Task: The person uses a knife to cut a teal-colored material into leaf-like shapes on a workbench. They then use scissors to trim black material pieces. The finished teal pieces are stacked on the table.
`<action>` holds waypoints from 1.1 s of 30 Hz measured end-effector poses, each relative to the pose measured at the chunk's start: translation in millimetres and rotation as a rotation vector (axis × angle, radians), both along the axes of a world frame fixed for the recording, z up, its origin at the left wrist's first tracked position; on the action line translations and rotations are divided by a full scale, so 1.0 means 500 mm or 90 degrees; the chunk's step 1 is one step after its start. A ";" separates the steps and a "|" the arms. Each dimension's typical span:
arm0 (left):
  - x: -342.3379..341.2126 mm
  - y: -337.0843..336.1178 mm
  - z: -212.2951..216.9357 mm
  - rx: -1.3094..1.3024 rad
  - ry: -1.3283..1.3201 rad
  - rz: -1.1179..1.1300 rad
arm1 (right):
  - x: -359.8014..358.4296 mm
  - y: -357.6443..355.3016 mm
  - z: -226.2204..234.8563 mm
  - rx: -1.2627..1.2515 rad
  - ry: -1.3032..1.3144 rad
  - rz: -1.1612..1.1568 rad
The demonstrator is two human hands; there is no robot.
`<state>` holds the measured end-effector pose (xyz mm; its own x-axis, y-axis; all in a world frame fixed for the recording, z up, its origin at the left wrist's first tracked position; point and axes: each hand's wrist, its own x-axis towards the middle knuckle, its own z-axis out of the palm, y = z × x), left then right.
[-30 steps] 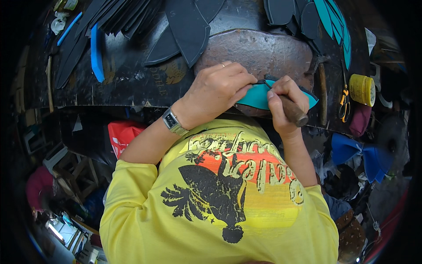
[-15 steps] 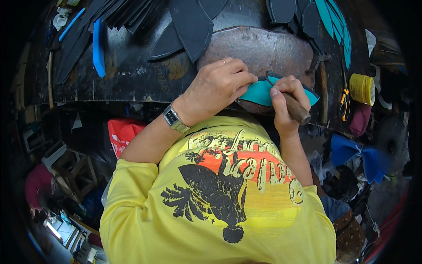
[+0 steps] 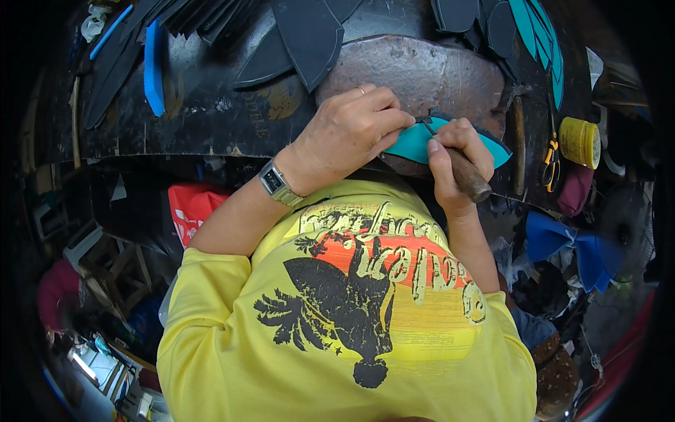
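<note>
A curved turquoise piece with a black edge (image 3: 406,146) lies over a brown, worn slab (image 3: 415,67) at the near edge of the table. My left hand (image 3: 358,126) pinches the left part of its far edge between thumb and fingers. My right hand (image 3: 460,155) is closed around a tool with a thick wooden handle (image 3: 471,181). The tool's thin dark metal end reaches the piece's black edge, close to my left fingertips. The exact shape of that end is hard to make out. My right fingers cover part of the piece.
Dark cut pieces (image 3: 306,42) and turquoise ones (image 3: 538,35) lie along the far side of the black table (image 3: 204,126). To the right are a hammer (image 3: 518,133), orange-handled scissors (image 3: 550,165) and a yellow tub (image 3: 580,143). A blue strip (image 3: 153,70) lies at left.
The tool's metal end has shifted slightly along the black edge, and my right hand has tilted a little with it. My left hand keeps its pinch.
</note>
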<state>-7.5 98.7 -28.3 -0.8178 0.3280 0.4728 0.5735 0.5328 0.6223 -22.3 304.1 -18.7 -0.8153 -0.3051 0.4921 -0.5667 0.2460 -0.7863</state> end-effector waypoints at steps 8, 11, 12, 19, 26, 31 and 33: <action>0.001 0.000 -0.002 -0.001 0.008 0.004 | 0.000 -0.004 -0.001 -0.008 -0.014 0.003; -0.001 0.001 -0.002 0.002 0.022 0.002 | -0.003 -0.004 0.000 -0.017 -0.006 0.018; -0.002 0.002 -0.002 -0.001 0.024 0.004 | -0.004 -0.005 0.001 0.002 -0.004 0.018; 0.022 0.001 0.008 0.017 -0.033 0.068 | 0.000 -0.019 0.006 0.089 0.067 0.027; 0.032 -0.004 0.010 0.007 -0.031 0.061 | 0.002 -0.008 -0.006 -0.053 -0.043 0.037; 0.030 -0.001 0.006 0.020 -0.029 0.067 | -0.001 -0.008 -0.006 -0.018 -0.033 0.053; 0.029 -0.001 0.005 0.025 -0.026 0.066 | 0.000 -0.011 -0.003 0.020 -0.010 0.059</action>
